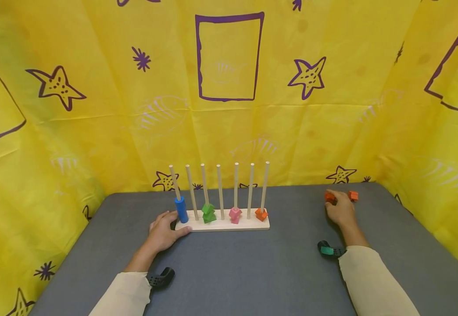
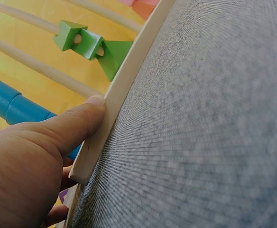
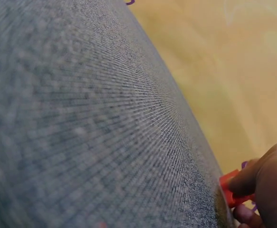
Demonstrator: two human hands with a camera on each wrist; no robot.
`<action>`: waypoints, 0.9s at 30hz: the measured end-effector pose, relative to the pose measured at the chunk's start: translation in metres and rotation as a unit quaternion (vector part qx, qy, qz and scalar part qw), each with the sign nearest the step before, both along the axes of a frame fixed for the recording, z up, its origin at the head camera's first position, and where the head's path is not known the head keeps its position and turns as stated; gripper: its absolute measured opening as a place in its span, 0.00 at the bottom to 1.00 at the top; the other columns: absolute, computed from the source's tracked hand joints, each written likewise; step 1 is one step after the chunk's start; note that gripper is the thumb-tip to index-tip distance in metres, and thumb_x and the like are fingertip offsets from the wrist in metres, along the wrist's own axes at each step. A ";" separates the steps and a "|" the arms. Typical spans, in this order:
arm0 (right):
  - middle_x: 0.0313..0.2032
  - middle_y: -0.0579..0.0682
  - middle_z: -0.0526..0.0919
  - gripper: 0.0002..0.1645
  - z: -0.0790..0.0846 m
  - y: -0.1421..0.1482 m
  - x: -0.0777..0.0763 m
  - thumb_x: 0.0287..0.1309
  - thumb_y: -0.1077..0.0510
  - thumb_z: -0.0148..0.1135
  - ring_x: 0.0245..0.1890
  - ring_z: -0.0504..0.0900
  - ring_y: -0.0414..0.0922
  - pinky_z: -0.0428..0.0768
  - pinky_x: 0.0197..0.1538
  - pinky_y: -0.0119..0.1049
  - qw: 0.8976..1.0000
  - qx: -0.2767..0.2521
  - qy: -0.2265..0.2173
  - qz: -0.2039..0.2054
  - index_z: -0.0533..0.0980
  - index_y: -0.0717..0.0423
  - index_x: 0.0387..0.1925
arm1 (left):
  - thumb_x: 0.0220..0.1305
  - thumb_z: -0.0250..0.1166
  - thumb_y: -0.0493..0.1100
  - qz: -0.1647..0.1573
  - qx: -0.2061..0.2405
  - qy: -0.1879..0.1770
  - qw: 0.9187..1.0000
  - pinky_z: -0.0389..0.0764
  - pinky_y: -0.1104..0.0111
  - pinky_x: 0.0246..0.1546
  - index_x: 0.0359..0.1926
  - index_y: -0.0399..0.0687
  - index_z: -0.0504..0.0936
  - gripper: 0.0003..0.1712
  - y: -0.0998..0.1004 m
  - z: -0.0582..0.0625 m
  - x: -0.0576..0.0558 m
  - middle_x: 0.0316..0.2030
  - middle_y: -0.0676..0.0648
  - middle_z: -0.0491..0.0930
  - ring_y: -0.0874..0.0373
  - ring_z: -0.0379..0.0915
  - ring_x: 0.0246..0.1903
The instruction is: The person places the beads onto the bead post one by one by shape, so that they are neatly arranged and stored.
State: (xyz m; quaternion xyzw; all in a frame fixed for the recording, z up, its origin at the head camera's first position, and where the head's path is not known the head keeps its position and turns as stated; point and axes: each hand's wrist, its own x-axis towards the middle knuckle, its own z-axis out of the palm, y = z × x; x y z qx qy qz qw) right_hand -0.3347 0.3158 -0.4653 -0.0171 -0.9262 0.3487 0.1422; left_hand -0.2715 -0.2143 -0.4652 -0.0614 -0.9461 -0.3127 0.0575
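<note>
A pale wooden base with several upright pegs stands across the middle of the table. My left hand grips its left end, the thumb along the front edge and the other fingers behind. Blue cylinders are stacked on the leftmost peg, close by this hand. Further along, other pegs carry green angular blocks, pink blocks and an orange block at the right end. Far to the right, my right hand pinches an orange block between thumb and fingers, partly hidden by them.
Another orange block lies on the grey tabletop just right of my right hand, near the back edge. A yellow cloth with purple drawings hangs behind the table and along both sides.
</note>
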 end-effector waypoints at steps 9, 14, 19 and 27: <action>0.51 0.76 0.70 0.23 -0.003 0.000 0.003 0.61 0.66 0.55 0.54 0.65 0.71 0.55 0.58 0.65 0.999 0.045 0.023 0.017 0.72 0.70 0.57 | 0.57 0.71 0.55 0.000 0.001 0.003 1.000 0.44 0.38 0.60 0.62 0.35 0.74 0.39 -0.001 -0.001 0.000 0.62 0.34 0.69 0.34 0.48 0.67; 0.49 0.72 0.71 0.21 -0.005 -0.003 0.005 0.67 0.61 0.53 0.51 0.68 0.69 0.58 0.56 0.64 0.999 0.000 0.041 -0.009 0.73 0.68 0.58 | 0.57 0.71 0.55 0.002 0.001 -0.001 1.000 0.44 0.38 0.60 0.62 0.35 0.73 0.39 0.000 -0.001 0.000 0.63 0.34 0.69 0.34 0.47 0.68; 0.42 0.66 0.72 0.18 -0.001 -0.009 0.007 0.69 0.60 0.51 0.43 0.74 0.63 0.66 0.50 0.58 0.995 -0.046 0.079 -0.049 0.78 0.66 0.52 | 0.57 0.71 0.56 0.004 0.000 -0.004 1.000 0.43 0.38 0.60 0.63 0.34 0.73 0.40 0.000 -0.001 0.000 0.63 0.34 0.68 0.34 0.47 0.68; 0.46 0.65 0.77 0.24 0.005 -0.011 0.009 0.64 0.56 0.60 0.32 0.82 0.49 0.74 0.34 0.33 0.991 -0.118 0.017 -0.057 0.75 0.63 0.58 | 0.57 0.70 0.56 0.005 0.001 -0.006 1.000 0.43 0.38 0.60 0.63 0.34 0.72 0.41 0.000 -0.001 0.000 0.63 0.33 0.68 0.34 0.47 0.68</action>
